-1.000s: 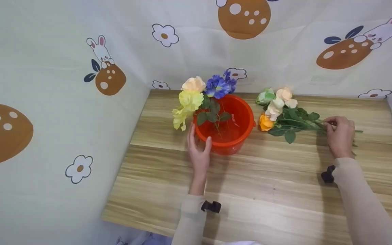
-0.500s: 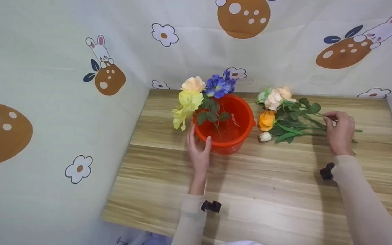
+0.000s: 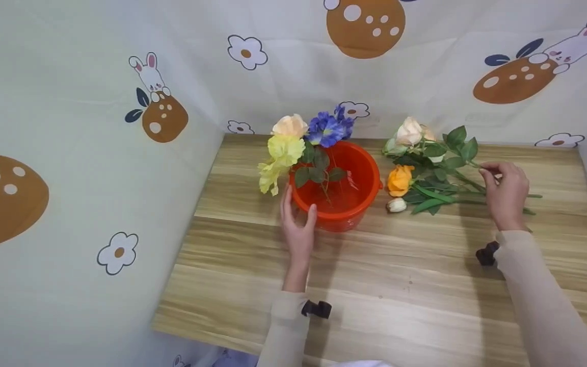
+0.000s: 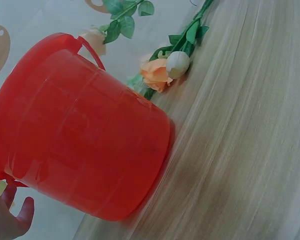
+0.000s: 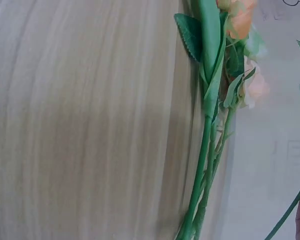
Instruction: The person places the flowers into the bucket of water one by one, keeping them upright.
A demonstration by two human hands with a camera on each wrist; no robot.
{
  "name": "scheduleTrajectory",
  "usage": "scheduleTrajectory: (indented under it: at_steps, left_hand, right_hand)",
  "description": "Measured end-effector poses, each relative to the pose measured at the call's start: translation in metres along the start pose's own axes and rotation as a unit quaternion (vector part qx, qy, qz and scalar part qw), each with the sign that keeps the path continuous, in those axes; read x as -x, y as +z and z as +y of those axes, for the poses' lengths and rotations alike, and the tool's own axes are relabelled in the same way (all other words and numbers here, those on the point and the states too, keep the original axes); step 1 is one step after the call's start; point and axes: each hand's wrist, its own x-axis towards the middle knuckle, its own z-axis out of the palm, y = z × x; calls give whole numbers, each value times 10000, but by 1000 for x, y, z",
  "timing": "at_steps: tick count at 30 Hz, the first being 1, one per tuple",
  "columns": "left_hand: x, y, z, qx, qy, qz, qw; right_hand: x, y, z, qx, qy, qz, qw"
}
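My right hand (image 3: pixel 507 193) pinches the stem (image 5: pixel 288 211) of a pale peach rose (image 3: pixel 408 131). Its bloom and leaves (image 3: pixel 457 144) are raised above the other flowers. Under and beside it lie an orange rose (image 3: pixel 400 180), a white tulip (image 3: pixel 396 205) and more stems on the table. My left hand (image 3: pixel 298 227) is spread against the front left of a red bucket (image 3: pixel 342 222), fingers straight along the outside and thumb near the rim. In the bucket, yellow flowers (image 3: pixel 286 151), a peach flower (image 3: pixel 290 126) and blue flowers (image 3: pixel 327 130) lean out over the back left.
The wood-grain table (image 3: pixel 375 285) backs onto a cloth wall (image 3: pixel 293 76) printed with rabbits and flowers. A pale green flower (image 3: pixel 394 148) lies at the back, right of the bucket. Each sleeve carries a black wrist mount, the left one (image 3: pixel 317 309) below the bucket.
My right hand has drawn the pale peach rose up and away from the pile, shifting slightly left. The white tulip has come into sight. My left hand and the bucket have stayed still.
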Motion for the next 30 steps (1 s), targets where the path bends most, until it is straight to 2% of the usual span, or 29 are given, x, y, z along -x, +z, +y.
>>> scheduleTrajectory:
  at_steps: [11, 19, 30]
  left_hand:
    - [0, -1, -2, -153, 63, 37, 9999]
    - [0, -1, -2, -37, 81, 37, 10000]
    - [0, 0, -1, 119, 17, 18, 9999]
  right_hand:
    - [0, 0, -17, 45, -225, 45, 9997]
    - [0, 4, -25, -273, -608, 306, 9973]
    - [-1, 7, -41, -299, -661, 270, 9970]
